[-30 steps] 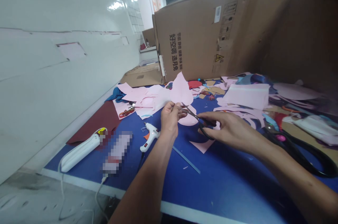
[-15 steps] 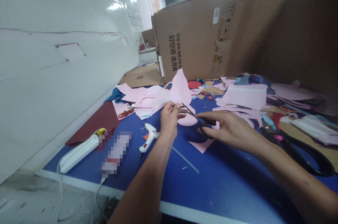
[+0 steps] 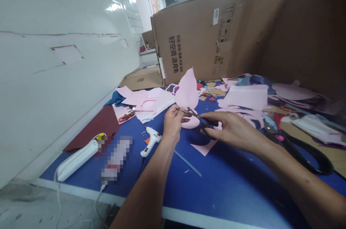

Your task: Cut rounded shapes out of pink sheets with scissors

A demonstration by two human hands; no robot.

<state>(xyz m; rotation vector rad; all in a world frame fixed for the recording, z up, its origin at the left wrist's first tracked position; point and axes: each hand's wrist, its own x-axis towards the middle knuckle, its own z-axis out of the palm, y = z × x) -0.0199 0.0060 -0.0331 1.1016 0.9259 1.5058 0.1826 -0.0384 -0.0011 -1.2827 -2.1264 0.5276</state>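
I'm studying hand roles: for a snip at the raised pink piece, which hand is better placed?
Probably right: the right hand holds the scissors near the pink piece, while the left hand pinches its lower end.

Counting two bare hands mid-frame, a left hand and a right hand; two pairs of scissors, small scissors at centre and large scissors at right. Adding one blue bench, one glue gun left of centre, one maroon sheet at left, one blue strip at lower centre, and, at lower left, one long white object and one pixelated object. Finding two pieces of cardboard, a tall panel at upper right and a low one at upper centre. Among pink pieces, too overlapped to total, picking out one pointed petal at centre and one sharp-cornered scrap below it
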